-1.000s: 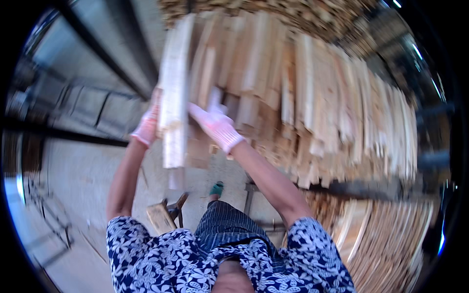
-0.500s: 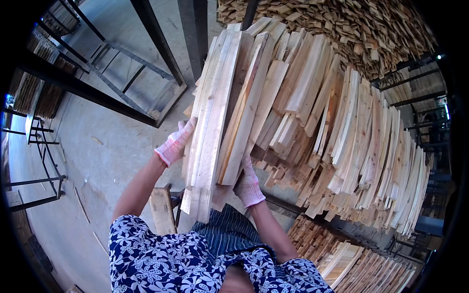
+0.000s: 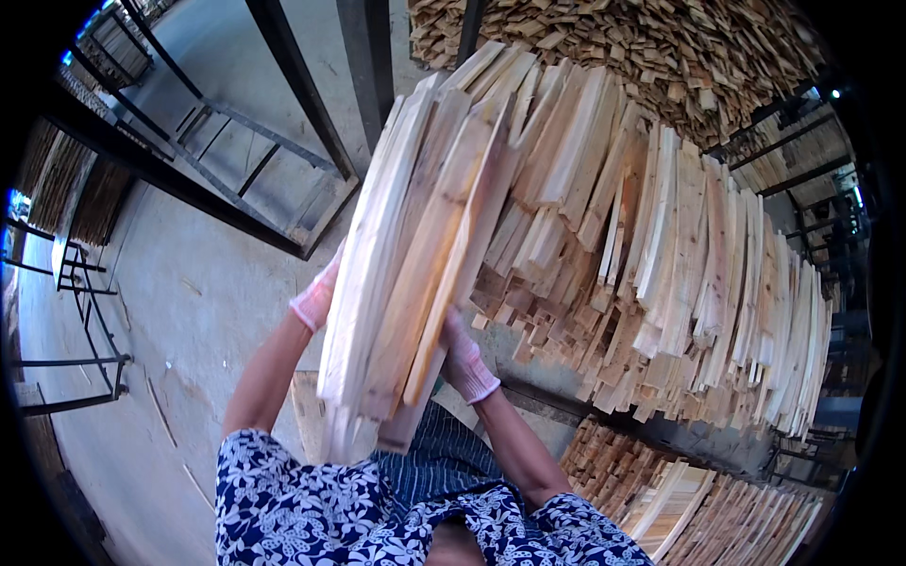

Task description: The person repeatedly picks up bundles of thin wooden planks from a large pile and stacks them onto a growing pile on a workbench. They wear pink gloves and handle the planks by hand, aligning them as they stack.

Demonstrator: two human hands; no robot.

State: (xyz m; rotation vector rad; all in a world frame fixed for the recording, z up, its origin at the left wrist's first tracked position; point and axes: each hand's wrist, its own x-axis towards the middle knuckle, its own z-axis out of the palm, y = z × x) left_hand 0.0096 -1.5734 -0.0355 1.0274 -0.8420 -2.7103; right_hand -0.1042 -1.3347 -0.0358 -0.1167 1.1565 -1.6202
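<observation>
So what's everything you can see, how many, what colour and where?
Bundle of long wooden boards: one, pale, middle
Long stack of wooden boards: one, pale, right
Heap of short wooden pieces: one, brown, top right
Other stacked wood: several stacks, brown, lower right, far left
Straight metal bars: several, black, left
Concrete floor: one, grey, left
Thin wooden sticks: at least two, tan, on floor, left
Flowered shirt: one, blue and white, bottom
Striped cloth: one, dark blue, bottom middle
Left hand: one, pinkish glove, bundle's left side
Right hand: one, pinkish glove, bundle's right side
</observation>
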